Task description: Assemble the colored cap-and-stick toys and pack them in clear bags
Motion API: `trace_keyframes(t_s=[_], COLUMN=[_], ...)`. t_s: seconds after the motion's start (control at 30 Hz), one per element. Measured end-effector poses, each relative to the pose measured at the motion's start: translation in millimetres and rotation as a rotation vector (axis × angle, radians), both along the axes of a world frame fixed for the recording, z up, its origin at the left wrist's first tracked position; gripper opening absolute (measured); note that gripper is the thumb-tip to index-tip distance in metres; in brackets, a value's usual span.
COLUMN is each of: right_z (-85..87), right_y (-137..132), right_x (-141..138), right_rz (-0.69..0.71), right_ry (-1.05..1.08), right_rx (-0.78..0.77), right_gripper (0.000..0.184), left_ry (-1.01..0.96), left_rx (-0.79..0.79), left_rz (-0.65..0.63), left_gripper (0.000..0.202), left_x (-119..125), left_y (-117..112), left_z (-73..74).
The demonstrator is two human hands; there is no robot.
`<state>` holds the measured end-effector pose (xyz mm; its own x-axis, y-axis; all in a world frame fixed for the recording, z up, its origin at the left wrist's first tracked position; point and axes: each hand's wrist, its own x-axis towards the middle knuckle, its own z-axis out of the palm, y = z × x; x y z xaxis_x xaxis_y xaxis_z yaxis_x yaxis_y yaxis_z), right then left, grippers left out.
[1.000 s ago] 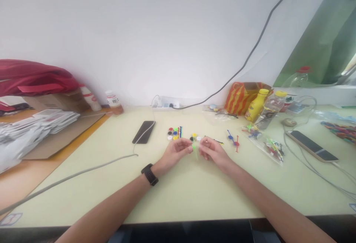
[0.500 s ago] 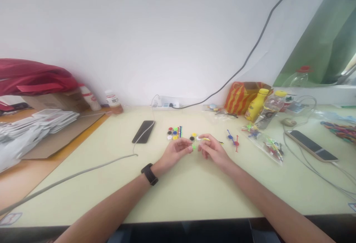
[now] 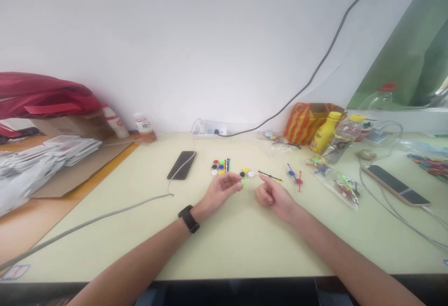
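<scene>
My left hand (image 3: 224, 191) pinches a small bright green plastic disc (image 3: 244, 183) between thumb and fingertips, above the table. To its right, my right hand (image 3: 275, 196) has the index finger stretched out and the other fingers curled, with nothing visible in it. Its fingertip is close to a thin black arrow (image 3: 269, 176), beside which a yellow one partly shows. Just beyond the hands lie a black disc (image 3: 242, 174), a white disc (image 3: 251, 175) and a yellow disc (image 3: 245, 169). Several coloured discs (image 3: 216, 162) and upright-lying thin strips (image 3: 228, 164) sit behind my left hand.
Right of my right hand lie a blue arrow spinner (image 3: 291, 173) and a red one (image 3: 300, 181). Beyond them are a clear bag of pieces (image 3: 343, 187), a yellow bottle (image 3: 325, 133) and a phone (image 3: 397, 184). A black phone (image 3: 181, 165) with a cable lies at left.
My right hand has moved away from my left hand and the green disc, slightly right, its index finger now extended and the others curled. The black arrow and white disc show more fully. My left hand stays put.
</scene>
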<state>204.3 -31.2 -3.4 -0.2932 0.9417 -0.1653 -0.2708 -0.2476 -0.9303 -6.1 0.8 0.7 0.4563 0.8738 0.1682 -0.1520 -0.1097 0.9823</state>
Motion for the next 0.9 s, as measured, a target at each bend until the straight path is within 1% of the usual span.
trace_keyframes(t_s=[0.03,0.1,0.2,0.23,0.3,0.43,0.6,0.7,0.8,0.9], right_z=[1.3,3.8,6.1,6.4,6.1,2.0,-4.1,-2.5,2.1,4.7], right_y=[1,1,-2,-3,-5,-5,-2,-2,-3,-5], right_x=[1,2,-1,-3,-6,-8,-7,-7,-6,-7], right_rz=[0.024,-0.037,-0.135,-0.146,-0.137,-0.115,-0.106,-0.108,-0.141,-0.203], right_ry=[0.026,0.045,-0.016,-0.046,-0.101,-0.146,-0.155,-0.178,-0.201,-0.202], right_rx=[0.017,0.064,0.127,0.155,0.208,0.26,0.277,0.291,0.31,0.29], right_gripper=[0.062,0.061,0.043,0.039,0.035,0.038,0.039,0.039,0.038,0.047], left_ry=[0.0,0.002,0.007,0.011,0.02,0.042,0.052,0.05,0.049,0.035], left_rx=[-0.001,-0.005,-0.001,0.005,0.016,0.019,0.015,0.01,0.004,-0.003], left_rz=[-0.001,-0.006,-0.021,-0.028,-0.044,-0.079,-0.106,-0.11,-0.105,-0.087], left_gripper=[0.03,0.031,0.03,0.029,0.028,0.028,0.028,0.029,0.029,0.029], left_x=[0,0,-1,-1,-1,-1,-1,-1,-2,-2], left_y=[0,1,0,0,-1,-4,-5,-4,-3,-2], left_z=[-0.5,-1.3,-0.9,-0.3,1.5,5.0,5.4,4.1,2.5,1.7])
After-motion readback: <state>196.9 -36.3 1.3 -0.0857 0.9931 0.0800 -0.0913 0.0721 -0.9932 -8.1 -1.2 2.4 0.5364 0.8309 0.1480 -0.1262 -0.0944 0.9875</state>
